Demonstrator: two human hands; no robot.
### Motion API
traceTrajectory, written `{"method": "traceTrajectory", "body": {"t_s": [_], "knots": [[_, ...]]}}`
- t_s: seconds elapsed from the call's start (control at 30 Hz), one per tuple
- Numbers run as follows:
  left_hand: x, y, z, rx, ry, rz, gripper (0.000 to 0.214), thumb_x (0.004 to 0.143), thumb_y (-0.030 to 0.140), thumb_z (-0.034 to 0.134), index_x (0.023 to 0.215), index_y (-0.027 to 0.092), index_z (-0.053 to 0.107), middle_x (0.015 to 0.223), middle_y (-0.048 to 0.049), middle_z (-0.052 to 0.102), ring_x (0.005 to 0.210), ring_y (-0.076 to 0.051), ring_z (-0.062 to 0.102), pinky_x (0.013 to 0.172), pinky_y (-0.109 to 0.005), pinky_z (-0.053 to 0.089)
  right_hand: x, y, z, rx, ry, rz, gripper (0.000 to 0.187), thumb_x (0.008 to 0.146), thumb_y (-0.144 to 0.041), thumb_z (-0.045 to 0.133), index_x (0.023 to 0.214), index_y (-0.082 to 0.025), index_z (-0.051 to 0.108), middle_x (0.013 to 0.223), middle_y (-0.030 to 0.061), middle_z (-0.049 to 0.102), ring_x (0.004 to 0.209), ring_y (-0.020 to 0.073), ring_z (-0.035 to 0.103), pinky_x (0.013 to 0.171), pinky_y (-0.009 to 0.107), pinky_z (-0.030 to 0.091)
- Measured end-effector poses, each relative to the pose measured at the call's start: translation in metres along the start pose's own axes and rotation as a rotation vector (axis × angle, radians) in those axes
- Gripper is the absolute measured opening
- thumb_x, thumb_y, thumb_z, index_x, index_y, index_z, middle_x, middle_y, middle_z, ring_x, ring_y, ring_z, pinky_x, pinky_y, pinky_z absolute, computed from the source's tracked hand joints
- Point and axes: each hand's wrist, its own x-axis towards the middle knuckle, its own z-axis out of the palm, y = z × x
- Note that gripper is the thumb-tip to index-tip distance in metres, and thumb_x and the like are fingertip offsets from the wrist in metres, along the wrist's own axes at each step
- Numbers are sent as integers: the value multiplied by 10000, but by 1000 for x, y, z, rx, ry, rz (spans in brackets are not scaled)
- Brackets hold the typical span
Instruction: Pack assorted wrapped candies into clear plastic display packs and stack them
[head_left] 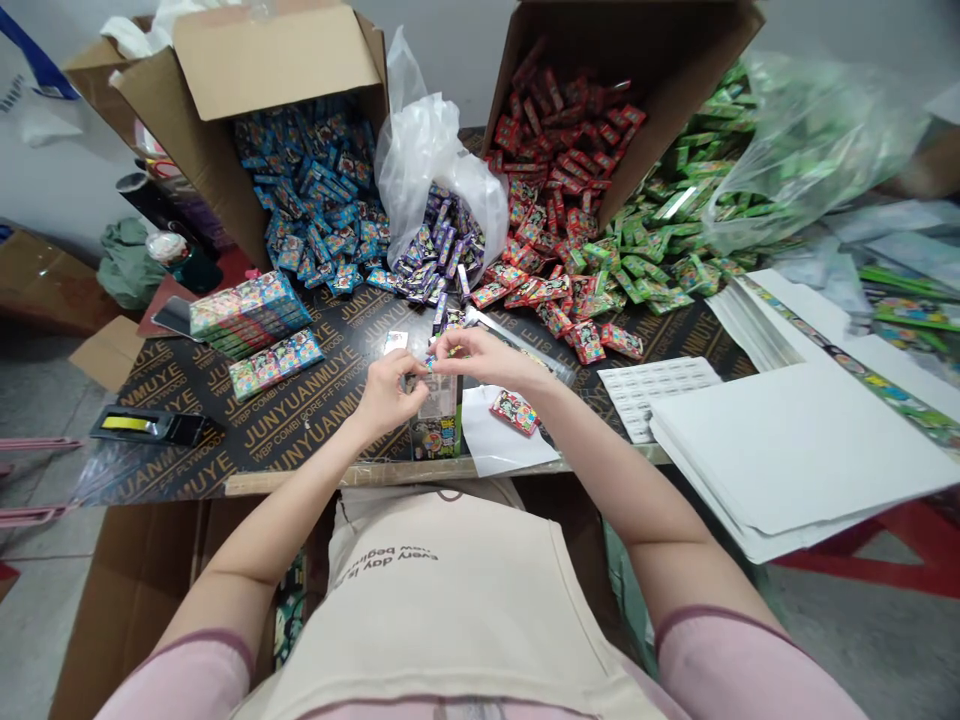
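Note:
Near the front of the table, my left hand (390,393) and my right hand (486,357) meet with fingers pinched together. A small bluish edge shows between the fingertips, too small and covered to name. Just below them lies a dark and green printed packet (436,437), partly hidden by the left hand. Under my right forearm, a red printed packet (514,411) rests on a white sheet (495,452). Beyond the fingers are a small white card (395,342) and purple packets (450,318).
Blue packets (315,190) spill from an open carton at back left, red packets (562,150) from another. Green packets (675,240) lie to the right. Stacked boxes (251,310) and a tape cutter (150,425) are on the left; white card sheets (810,450) overhang the right front edge.

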Motion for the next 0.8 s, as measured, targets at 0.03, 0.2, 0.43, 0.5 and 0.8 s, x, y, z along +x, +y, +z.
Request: {"method": "traceTrajectory", "body": {"t_s": [0.03,0.2,0.43,0.5,0.8], "knots": [[0,1,0,-3,-1,0,132,659,66,571,719,172,625,732,-31,663,715,-174,636,684,-291,490,4,1,1,-17,-34,6,286,694,-400,726,658,-167,563,726,-4,587,723,129,527,695,266,399],[-3,0,4,-2,58,-36,99,723,200,688,664,176,611,688,-19,640,661,-158,608,652,-281,466,13,14,0,1,-78,56,298,677,-409,721,665,-166,550,615,-43,530,594,96,454,604,248,353],[-7,2,16,122,103,-10,117,796,209,681,705,169,619,682,-9,579,665,-153,549,622,-268,406,11,24,17,163,133,155,264,616,-302,714,726,-195,500,559,-69,503,553,103,456,565,235,342],[-8,4,14,181,50,29,61,846,207,619,843,178,673,730,-19,564,701,-163,531,638,-276,402,9,31,21,209,245,159,230,664,-267,644,838,-216,502,563,-80,493,556,117,472,573,237,361],[-41,-65,-55,494,-67,-232,88,801,276,668,810,191,691,754,-51,516,819,-253,501,806,-394,409,-37,112,3,-691,418,228,53,758,-205,661,715,-174,651,765,58,587,834,226,538,790,352,390]]}}
